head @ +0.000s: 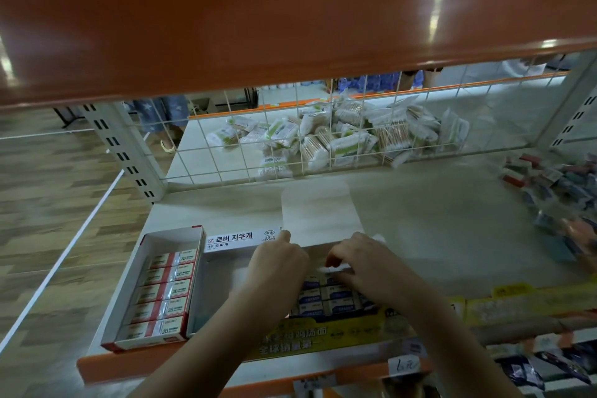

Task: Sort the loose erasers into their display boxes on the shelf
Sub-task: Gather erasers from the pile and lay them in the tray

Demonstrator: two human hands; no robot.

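Two display boxes stand at the shelf's front left. The red-trimmed box point(129, 284) holds a column of red-and-white 2B erasers point(164, 291). The white box point(239, 239) with Korean lettering holds blue-and-white erasers point(323, 299) in rows. My left hand point(277, 265) rests curled inside the white box near its back wall. My right hand point(361, 262) pinches a small white eraser point(336, 268) above the blue rows. A heap of loose erasers point(559, 191) lies at the shelf's far right.
An orange upper shelf point(290, 16) overhangs the view. A wire grid point(323, 136) backs the shelf, with packs of cotton swabs point(339, 136) behind it. Yellow price strips point(484, 307) run along the front edge. Wooden floor lies to the left.
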